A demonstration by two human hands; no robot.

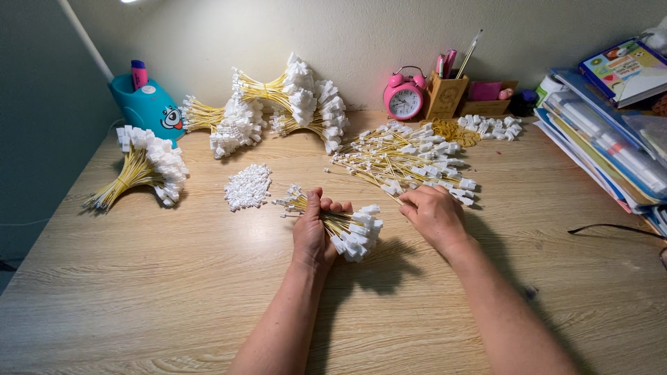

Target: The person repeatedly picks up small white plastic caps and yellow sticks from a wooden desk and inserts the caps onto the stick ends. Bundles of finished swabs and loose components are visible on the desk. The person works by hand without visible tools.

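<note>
My left hand (313,232) grips a bundle of yellow wires with white plastic connectors (351,232), held just above the wooden desk (174,278); the connector ends fan out to the right of my fist. My right hand (432,212) rests with curled fingers at the near edge of a loose pile of the same yellow wires (403,160), touching it; whether a wire is pinched in the fingers I cannot tell. A small heap of loose white connectors (248,186) lies left of my left hand.
Tied wire bundles lie at the left (142,167) and along the back wall (285,104). A teal container (146,104), pink alarm clock (404,97), wooden pen holder (446,94) and more white connectors (490,126) line the back. Stacked books and folders (611,132) fill the right.
</note>
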